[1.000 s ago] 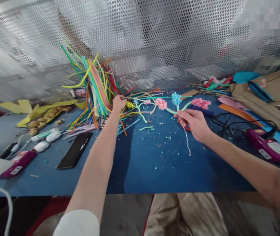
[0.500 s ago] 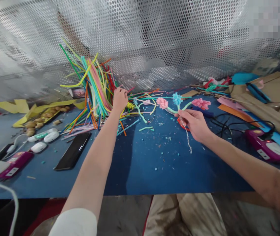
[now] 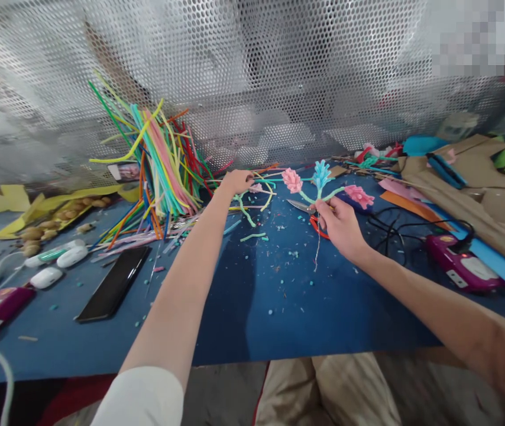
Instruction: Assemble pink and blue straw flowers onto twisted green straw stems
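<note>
Between the thumb and fingers of my right hand (image 3: 339,223) are the stems of a pipe-cleaner flower bunch (image 3: 321,177). It has a pink head at each side and a blue one in the middle; a thin twisted wire end hangs below. Scissors (image 3: 300,206) with red handles lie on the table under that hand, partly covered. Farther left, my left hand (image 3: 236,181) reaches over the back of the table, its bent fingers mostly hidden. Right by it lie a green pipe-cleaner stem (image 3: 248,217) and a small pale pink flower (image 3: 255,188).
A large upright bundle of coloured pipe cleaners (image 3: 164,160) stands left of my left arm. Nearby are a black phone (image 3: 113,284) and a yellow tray (image 3: 8,228) of brown lumps. Cardboard (image 3: 478,195), cables (image 3: 389,231) and a purple power strip (image 3: 465,263) lie right. Perforated metal (image 3: 279,71) rises behind.
My left hand has moved right, away from the upright bundle, to above the loose flowers; the yellow flower is now hidden. My right hand keeps hold of the bunch, and more of the scissors shows.
</note>
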### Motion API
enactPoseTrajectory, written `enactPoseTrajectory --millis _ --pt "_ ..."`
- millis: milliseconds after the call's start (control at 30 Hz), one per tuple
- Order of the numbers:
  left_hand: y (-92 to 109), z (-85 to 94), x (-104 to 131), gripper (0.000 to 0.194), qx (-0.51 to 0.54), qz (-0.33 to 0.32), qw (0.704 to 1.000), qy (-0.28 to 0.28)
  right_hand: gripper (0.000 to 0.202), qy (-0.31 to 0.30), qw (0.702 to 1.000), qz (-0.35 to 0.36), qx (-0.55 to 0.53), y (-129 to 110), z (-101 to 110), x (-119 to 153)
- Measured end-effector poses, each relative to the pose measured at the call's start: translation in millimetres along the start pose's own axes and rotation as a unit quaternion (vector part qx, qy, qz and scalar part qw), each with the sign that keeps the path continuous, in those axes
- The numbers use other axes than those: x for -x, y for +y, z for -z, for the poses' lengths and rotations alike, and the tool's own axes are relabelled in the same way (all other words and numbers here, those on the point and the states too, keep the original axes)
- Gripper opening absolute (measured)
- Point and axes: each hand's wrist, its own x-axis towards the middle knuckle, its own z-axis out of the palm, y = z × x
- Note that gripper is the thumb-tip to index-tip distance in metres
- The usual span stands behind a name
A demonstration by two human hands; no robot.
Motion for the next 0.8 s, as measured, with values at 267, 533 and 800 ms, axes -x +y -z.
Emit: enactPoseTrajectory --millis 267,533,800 --pt "5.8 -0.5 0.3 0.028 -0.078 -0.048 0.995 -0.048 0.029 0.002 0.999 0.031 0.023 -2.8 1.5 -2.3" --pt "-3.4 -0.9 -0.5 0.021 -0.058 -0.069 0.992 -0.093 0.031 0.08 0.995 0.012 -0.059 7.2 3.9 -9.3" --pt "-4.3 1.9 10.8 0.028 -0.014 -0.053 0.998 -0.024 0.031 0.144 0.982 0.007 -0.124 8.0 12.7 -20.5"
